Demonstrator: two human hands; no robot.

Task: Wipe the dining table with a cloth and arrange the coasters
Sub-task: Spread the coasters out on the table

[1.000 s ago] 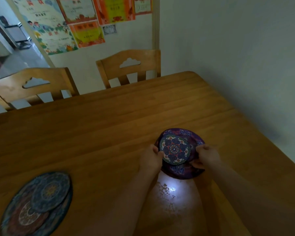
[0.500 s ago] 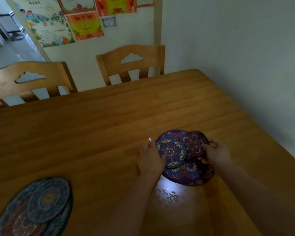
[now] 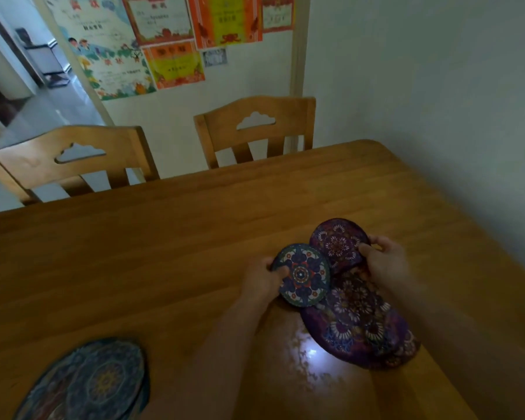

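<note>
My left hand (image 3: 262, 278) pinches the left edge of a small blue and green patterned coaster (image 3: 303, 275). My right hand (image 3: 385, 260) holds the right edge of a small purple flowered coaster (image 3: 337, 244), which lies just behind and to the right of the blue one. Both small coasters overlap the far end of a large purple patterned mat (image 3: 361, 322) lying on the wooden dining table (image 3: 164, 253). No cloth is in view.
A second pile of dark blue round mats (image 3: 94, 380) lies at the table's near left. Two wooden chairs (image 3: 255, 128) (image 3: 73, 159) stand at the far edge. A wall runs close along the table's right side (image 3: 437, 101).
The two small coasters, stacked on the purple mat a second ago, have been drawn apart: the blue one to the left, the purple one to the far right.
</note>
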